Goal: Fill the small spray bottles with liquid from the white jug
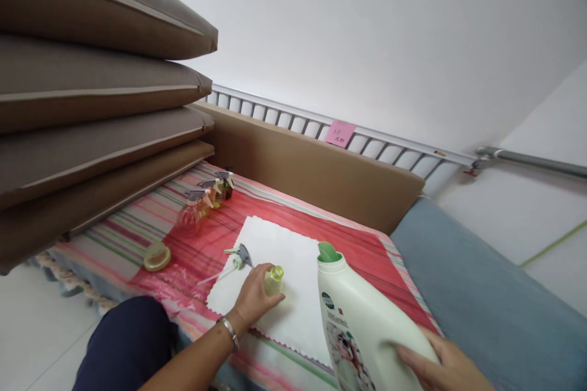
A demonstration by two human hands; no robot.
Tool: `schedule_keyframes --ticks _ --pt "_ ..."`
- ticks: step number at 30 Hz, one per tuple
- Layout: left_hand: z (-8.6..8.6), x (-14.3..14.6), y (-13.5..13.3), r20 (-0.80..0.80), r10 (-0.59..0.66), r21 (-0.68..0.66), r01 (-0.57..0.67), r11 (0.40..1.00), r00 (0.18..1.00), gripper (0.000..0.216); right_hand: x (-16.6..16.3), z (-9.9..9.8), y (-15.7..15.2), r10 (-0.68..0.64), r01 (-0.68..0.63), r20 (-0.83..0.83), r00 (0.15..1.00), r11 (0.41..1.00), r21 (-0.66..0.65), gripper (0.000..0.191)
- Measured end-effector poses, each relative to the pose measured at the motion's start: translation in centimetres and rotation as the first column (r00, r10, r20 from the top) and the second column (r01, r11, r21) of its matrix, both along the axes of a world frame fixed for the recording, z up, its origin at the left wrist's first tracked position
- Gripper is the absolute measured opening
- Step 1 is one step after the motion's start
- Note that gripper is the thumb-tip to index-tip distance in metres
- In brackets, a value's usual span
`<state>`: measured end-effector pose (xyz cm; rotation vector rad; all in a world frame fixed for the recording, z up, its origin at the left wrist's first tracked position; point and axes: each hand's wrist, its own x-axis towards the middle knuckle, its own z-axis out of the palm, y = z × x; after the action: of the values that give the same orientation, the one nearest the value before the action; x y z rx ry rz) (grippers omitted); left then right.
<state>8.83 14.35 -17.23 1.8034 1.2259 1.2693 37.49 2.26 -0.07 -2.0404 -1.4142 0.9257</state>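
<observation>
My left hand [255, 296] is closed around a small yellow-green spray bottle [274, 281] with its top off, over a white cloth with a zigzag edge [270, 238]. Held in my right hand [435, 361] is a large pale green detergent jug [367, 323], tilted a little to the left, its green pouring spout [327, 251] uncovered. The jug's mouth is apart from the small bottle. A trigger spray head [241, 256] with a thin tube lies on the cloth, left of my left hand. Farther left rests a round yellowish-green cap [156, 256].
Several trigger spray bottles [191, 215] stand in a row at the back left on red sheeting [202, 256] over a striped cloth. A stack of brown cushions [105, 85] rises at left. Behind are a brown panel [302, 158], a white radiator [284, 117] and a pink note [340, 133].
</observation>
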Motion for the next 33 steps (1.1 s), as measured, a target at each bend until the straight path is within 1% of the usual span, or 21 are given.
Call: schedule_keyframes --ticks 3,5,7,8,9,11,12,14,17,20,23,25,27,30,33 --pt "-0.2 -0.1 0.1 -0.003 0.011 0.006 -0.011 1.000 1.000 0.052 0.0 -0.7 0.5 -0.087 0.091 -0.042 0.995 0.989 0.114 0.036" --pt "-0.2 -0.1 0.1 -0.004 0.013 0.015 -0.013 1.000 1.000 0.051 -0.3 -1.3 1.1 -0.118 0.148 -0.153 0.981 0.968 0.202 0.036" --pt "-0.1 -0.1 0.1 -0.007 0.016 0.021 -0.016 1.000 1.000 0.050 -1.0 -2.0 2.0 -0.108 0.191 -0.280 0.954 0.938 0.290 0.040" --pt "-0.1 -0.1 0.1 -0.008 0.018 0.023 -0.018 1.000 1.000 0.049 -1.5 -2.4 2.6 -0.099 0.216 -0.327 0.940 0.914 0.343 0.042" --pt "-0.1 -0.1 0.1 -0.008 0.022 0.025 -0.022 0.999 1.000 0.049 -2.0 -2.8 3.3 -0.104 0.256 -0.360 0.927 0.878 0.405 0.042" --pt "-0.2 -0.1 0.1 -0.006 0.026 0.027 -0.026 0.999 1.000 0.049 -3.3 -3.5 5.0 -0.137 0.340 -0.393 0.909 0.789 0.512 0.039" --pt "-0.3 -0.1 0.1 -0.004 0.028 0.028 -0.028 0.999 1.000 0.049 -3.9 -3.9 5.9 -0.153 0.370 -0.401 0.903 0.752 0.546 0.037" --pt "-0.6 -0.2 0.1 0.011 0.036 0.028 -0.037 0.999 0.999 0.051 -5.0 -4.8 7.8 -0.168 0.404 -0.415 0.894 0.704 0.584 0.035" --pt "-1.0 -0.3 0.2 0.055 0.054 0.023 -0.056 0.998 0.997 0.051 -6.2 -6.6 10.5 -0.182 0.440 -0.441 0.879 0.667 0.602 0.035" --pt "-1.2 -0.4 0.3 0.064 0.047 0.002 -0.047 0.999 0.997 0.052 -6.9 -8.7 12.0 -0.204 0.464 -0.457 0.866 0.669 0.580 0.037" --pt "-1.2 -0.5 0.4 0.047 0.037 -0.025 -0.036 0.999 0.998 0.051 -7.3 -10.5 12.2 -0.211 0.449 -0.443 0.871 0.709 0.545 0.036" --pt "-1.1 -0.7 0.3 0.046 0.026 -0.046 -0.024 0.999 0.999 0.052 -7.2 -11.3 11.9 -0.209 0.429 -0.428 0.879 0.737 0.522 0.035" --pt "-0.9 -0.9 0.3 0.046 0.006 -0.068 -0.003 0.998 0.999 0.054 -7.0 -11.5 11.6 -0.205 0.408 -0.412 0.888 0.765 0.499 0.034" --pt "-0.3 -1.4 0.5 0.046 -0.017 -0.092 0.021 0.996 0.999 0.061 -6.4 -11.4 11.4 -0.177 0.359 -0.389 0.904 0.808 0.468 0.032" --pt "0.3 -1.8 0.8 0.050 -0.044 -0.115 0.049 0.992 0.998 0.068 -6.0 -11.1 11.4 -0.149 0.320 -0.373 0.916 0.831 0.454 0.029"
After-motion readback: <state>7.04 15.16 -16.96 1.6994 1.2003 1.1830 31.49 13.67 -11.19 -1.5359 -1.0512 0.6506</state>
